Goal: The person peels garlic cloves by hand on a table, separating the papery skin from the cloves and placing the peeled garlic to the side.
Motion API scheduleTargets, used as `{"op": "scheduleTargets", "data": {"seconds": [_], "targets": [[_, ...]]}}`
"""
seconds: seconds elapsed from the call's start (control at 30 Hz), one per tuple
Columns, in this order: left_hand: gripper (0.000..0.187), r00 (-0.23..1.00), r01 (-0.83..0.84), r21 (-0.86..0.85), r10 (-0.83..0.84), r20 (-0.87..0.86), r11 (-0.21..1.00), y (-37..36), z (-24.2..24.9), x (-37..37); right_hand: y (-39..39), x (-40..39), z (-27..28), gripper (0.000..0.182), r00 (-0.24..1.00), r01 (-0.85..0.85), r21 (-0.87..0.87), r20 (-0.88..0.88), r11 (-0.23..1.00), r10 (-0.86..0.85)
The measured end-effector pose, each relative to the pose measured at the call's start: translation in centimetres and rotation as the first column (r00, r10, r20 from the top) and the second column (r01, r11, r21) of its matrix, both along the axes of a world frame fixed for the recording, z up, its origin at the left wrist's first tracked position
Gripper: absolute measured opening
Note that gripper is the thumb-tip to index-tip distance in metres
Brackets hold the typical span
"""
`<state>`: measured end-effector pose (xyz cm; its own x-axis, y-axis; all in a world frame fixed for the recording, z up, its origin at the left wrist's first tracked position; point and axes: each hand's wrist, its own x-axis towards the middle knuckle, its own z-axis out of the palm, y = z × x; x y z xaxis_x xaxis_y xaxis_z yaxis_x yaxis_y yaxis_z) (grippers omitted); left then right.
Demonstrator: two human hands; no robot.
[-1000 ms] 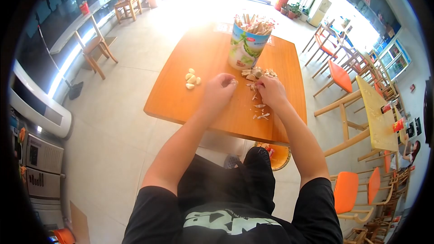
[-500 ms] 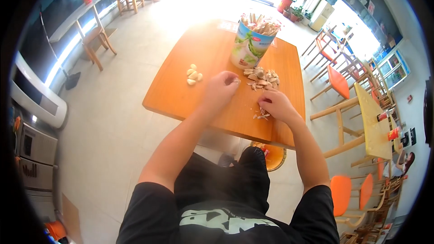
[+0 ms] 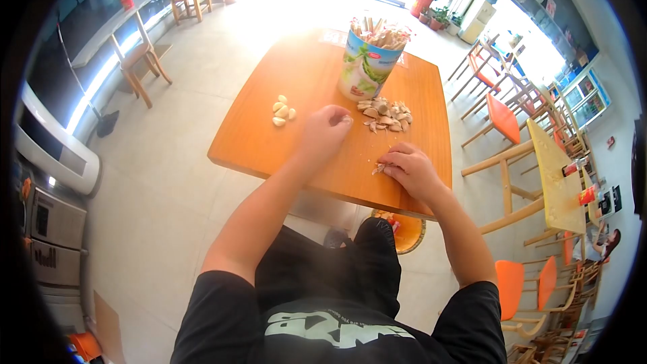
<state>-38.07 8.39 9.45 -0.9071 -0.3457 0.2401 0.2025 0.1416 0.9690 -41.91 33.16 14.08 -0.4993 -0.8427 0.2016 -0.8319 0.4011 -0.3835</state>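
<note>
My left hand [image 3: 327,131] is held over the middle of the wooden table [image 3: 269,74], its fingers pinched on a small pale piece that looks like a garlic clove, mostly hidden by the fingers. Near the table's front edge, my right hand [image 3: 410,168] has its thumb and fingers closed on garlic skins [image 3: 378,169]. Unpeeled garlic cloves [image 3: 387,114] lie heaped just beyond my hands. Several peeled, cream-coloured cloves [image 3: 280,121] sit in a small group left of my left hand.
A printed bucket [image 3: 368,67] full of wrapped sticks stands behind the unpeeled heap. Below the table's front edge, beside my knee, is an orange basin [image 3: 409,232]. Chairs and a yellow table [image 3: 549,182] stand to the right, where another person [image 3: 593,246] is seen.
My right hand has moved slightly down and left, onto the loose skins at the front of the table. The left hand keeps its pinch in nearly the same place.
</note>
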Motion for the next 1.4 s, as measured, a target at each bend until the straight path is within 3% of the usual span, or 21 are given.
{"op": "scheduleTargets", "data": {"seconds": [0.07, 0.3, 0.37, 0.43, 0.5, 0.57, 0.6, 0.67, 0.73, 0.8, 0.87, 0.9, 0.93, 1.17, 1.4], "targets": [[0.023, 1.0, 0.0, -0.016, 0.0, -0.002, 1.0, 0.0, -0.2, -0.1, -0.1, 0.5, -1.2, 0.014, 0.997, 0.027, -0.147, -0.062, 0.989, -0.037], [0.022, 0.999, 0.007, -0.017, -0.006, 0.042, 1.0, 0.1, 0.0, 0.1, 0.2, 1.9, -2.9, 0.006, 0.963, 0.143, -0.238, -0.189, 0.961, -0.19], [0.022, 0.999, 0.019, -0.03, -0.018, 0.038, 0.999, -0.2, -0.3, 0.0, 1.2, 0.9, -3.8, 0.004, 0.974, 0.166, -0.423, -0.074, 0.891, -0.216], [0.023, 0.998, -0.009, -0.035, 0.011, 0.058, 0.999, 0.0, 0.1, 0.2, 3.7, 1.5, -2.2, 0.003, 0.921, 0.37, -0.527, 0.105, 0.765, -0.374], [0.023, 0.989, 0.028, 0.02, -0.03, 0.145, 0.999, 0.1, 0.5, 0.7, 8.4, 1.2, -2.7, 0.011, 0.838, 0.527, -0.658, 0.298, 0.538, -0.457], [0.023, 0.997, -0.01, 0.012, 0.009, 0.071, 1.0, 0.1, 0.3, 0.5, 14.0, 2.2, -3.6, 0.011, 0.732, 0.674, -0.66, 0.533, 0.332, -0.425], [0.023, 0.996, 0.017, 0.013, -0.019, 0.089, 1.0, 0.3, 0.4, 0.5, 16.8, 2.4, -5.5, 0.011, 0.71, 0.695, -0.647, 0.546, 0.314, -0.445], [0.024, 0.995, 0.021, 0.094, -0.03, 0.091, 0.995, 0.5, 1.0, 0.7, 20.9, 2.3, -12.4, 0.012, 0.541, 0.825, -0.551, 0.706, 0.125, -0.457], [0.024, 0.992, 0.015, 0.076, -0.025, 0.121, 0.997, 0.4, 1.2, 0.6, 22.6, 2.5, -20.4, 0.015, 0.33, 0.943, -0.292, 0.782, 0.157, -0.529], [0.021, 0.988, -0.02, 0.078, 0.008, 0.157, 0.997, 0.5, 1.6, 0.7, 23.1, 2.2, -32.1, 0.018, 0.354, 0.934, -0.292, 0.691, 0.204, -0.631], [0.021, 0.982, -0.016, 0.077, 0.001, 0.187, 0.997, 0.8, 1.4, 0.9, 22.3, 2.6, -36.6, 0.016, 0.329, 0.943, -0.165, 0.597, 0.289, -0.731], [0.022, 0.981, -0.019, 0.078, 0.004, 0.195, 0.997, 0.3, 1.8, 1.0, 21.4, 2.2, -39.7, 0.018, 0.359, 0.929, -0.282, 0.523, 0.24, -0.773], [0.019, 0.991, -0.01, 0.126, -0.007, 0.135, 0.992, 0.1, 1.3, 1.0, 20.5, 1.4, -41.1, 0.018, 0.351, 0.929, -0.286, 0.494, 0.233, -0.795], [0.018, 0.982, -0.055, 0.067, 0.042, 0.182, 0.996, 0.9, 2.5, 1.1, 18.6, -0.6, -40.5, 0.024, 0.126, 0.958, 0.197, 0.355, 0.206, -0.926], [0.02, 0.985, -0.019, 0.066, 0.007, 0.172, 0.998, 0.9, 2.0, 1.0, 21.1, 0.4, -39.4, 0.029, 0.111, 0.939, 0.278, 0.312, 0.203, -0.943]]}}
